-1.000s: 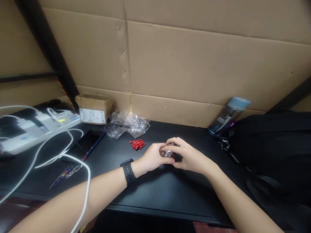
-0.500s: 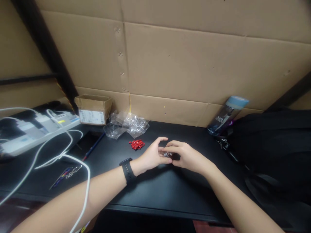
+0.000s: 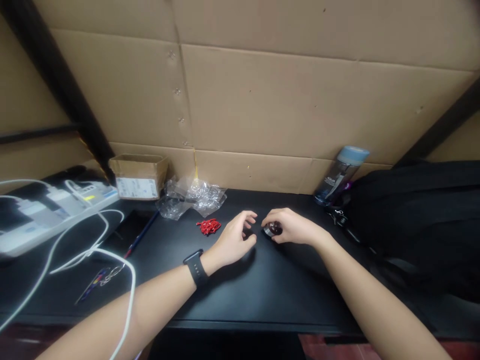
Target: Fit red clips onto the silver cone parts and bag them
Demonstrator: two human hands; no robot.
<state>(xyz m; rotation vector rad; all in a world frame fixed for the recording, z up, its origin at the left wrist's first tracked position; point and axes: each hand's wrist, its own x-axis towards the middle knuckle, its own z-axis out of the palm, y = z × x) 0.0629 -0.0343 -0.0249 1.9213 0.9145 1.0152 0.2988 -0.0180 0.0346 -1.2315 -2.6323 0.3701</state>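
My right hand [image 3: 290, 226] curls its thumb and fingers around a small dark round object with a silvery rim [image 3: 273, 228], down at the black desk [image 3: 225, 295]. Its exact kind I cannot make out, since the fingers cover part of it. To its left, my left hand [image 3: 238, 239] hovers over the desk with fingers apart and bent, holding nothing. A black watch [image 3: 195, 267] circles the left wrist. Just left of that hand lies a small heap of red strips or cords [image 3: 209, 226].
Crumpled clear plastic [image 3: 195, 197] and a small open cardboard box [image 3: 139, 180] stand at the back. A power strip [image 3: 56, 212] with white cables [image 3: 133, 280] occupies the left. On the right are a blue-capped bottle [image 3: 339, 175] and a black bag [image 3: 416, 225].
My hands have separated. The right one has moved away to the right with the dark round object, and the left has come off it. The view has shifted slightly.
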